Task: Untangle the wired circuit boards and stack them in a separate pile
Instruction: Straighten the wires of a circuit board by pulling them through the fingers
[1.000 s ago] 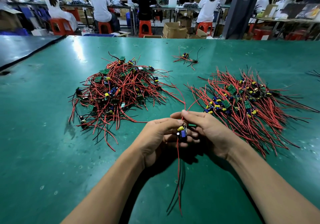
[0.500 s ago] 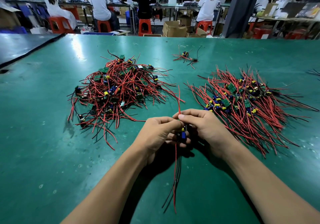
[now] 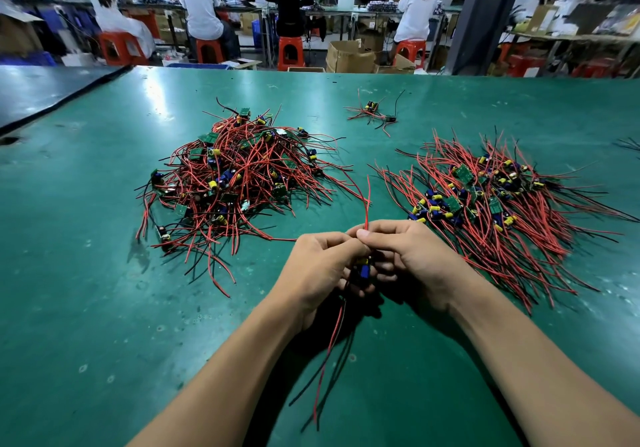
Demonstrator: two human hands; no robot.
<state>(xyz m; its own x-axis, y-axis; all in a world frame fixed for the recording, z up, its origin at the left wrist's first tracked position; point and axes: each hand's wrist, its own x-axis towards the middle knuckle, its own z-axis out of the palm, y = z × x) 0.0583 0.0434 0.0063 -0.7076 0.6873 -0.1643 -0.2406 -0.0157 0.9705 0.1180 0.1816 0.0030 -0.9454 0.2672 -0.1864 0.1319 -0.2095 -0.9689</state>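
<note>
Head view: left hand, right hand, fingers around circuit board

On my feed I see two bare forearms, the left forearm and the right forearm. Both are smooth and slender, uncovered from the wrists back to me. The left hand and right hand are bare too, with creased knuckles. The right thumbnail, at the top of the hands, is cut short.
</note>
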